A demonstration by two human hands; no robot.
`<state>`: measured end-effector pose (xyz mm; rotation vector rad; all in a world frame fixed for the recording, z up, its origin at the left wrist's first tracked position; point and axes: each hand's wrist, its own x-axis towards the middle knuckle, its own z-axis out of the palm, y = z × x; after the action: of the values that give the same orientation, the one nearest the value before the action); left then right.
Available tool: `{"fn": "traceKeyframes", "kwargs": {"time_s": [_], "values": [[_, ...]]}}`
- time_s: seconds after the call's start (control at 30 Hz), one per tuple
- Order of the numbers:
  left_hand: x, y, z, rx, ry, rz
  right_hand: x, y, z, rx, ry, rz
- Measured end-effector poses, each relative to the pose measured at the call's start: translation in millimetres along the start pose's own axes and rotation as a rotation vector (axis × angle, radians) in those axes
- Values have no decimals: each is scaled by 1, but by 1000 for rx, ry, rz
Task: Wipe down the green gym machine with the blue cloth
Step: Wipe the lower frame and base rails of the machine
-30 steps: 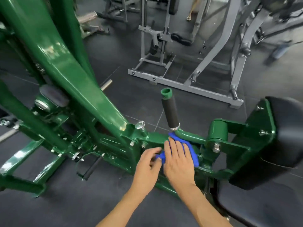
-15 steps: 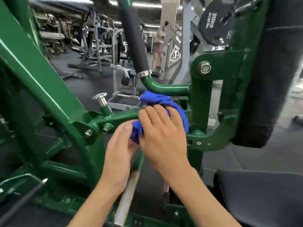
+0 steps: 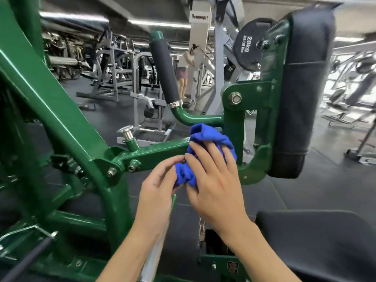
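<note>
Head view: at the centre of the frame the blue cloth (image 3: 207, 137) lies bunched against a horizontal bar (image 3: 158, 152) of the green gym machine (image 3: 50, 94), just below the curved handle (image 3: 164, 70). The right hand (image 3: 213, 184) presses it there with fingers laid flat, while the left hand (image 3: 158, 190) pinches its lower end between fingertips.

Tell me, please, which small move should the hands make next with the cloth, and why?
Probably slide the cloth left along the bar, toward the pin. The right hand presses the cloth on the bar's right end, the left hand pinches its lower bunch, and the bar to the left lies uncovered.
</note>
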<state>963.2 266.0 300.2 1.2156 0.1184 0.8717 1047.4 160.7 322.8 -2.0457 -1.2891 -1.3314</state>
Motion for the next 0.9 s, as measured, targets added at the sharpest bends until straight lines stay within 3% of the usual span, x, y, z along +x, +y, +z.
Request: {"fn": "traceKeyframes", "kwargs": {"time_s": [0.13, 0.4, 0.53, 0.67, 0.9], "values": [[-8, -1, 7, -46, -63, -36, -16, 18, -2, 14, 89, 91], [-36, -17, 12, 115, -145, -26, -73, 16, 6, -146, 23, 143], [-31, -12, 29, 225, -135, 55, -48, 16, -5, -139, 92, 264], [-32, -15, 34, 196, -96, 79, -64, 8, 1, -110, 57, 325], [-40, -30, 38, 343, -160, 200, -43, 21, -10, -74, 81, 363]]}}
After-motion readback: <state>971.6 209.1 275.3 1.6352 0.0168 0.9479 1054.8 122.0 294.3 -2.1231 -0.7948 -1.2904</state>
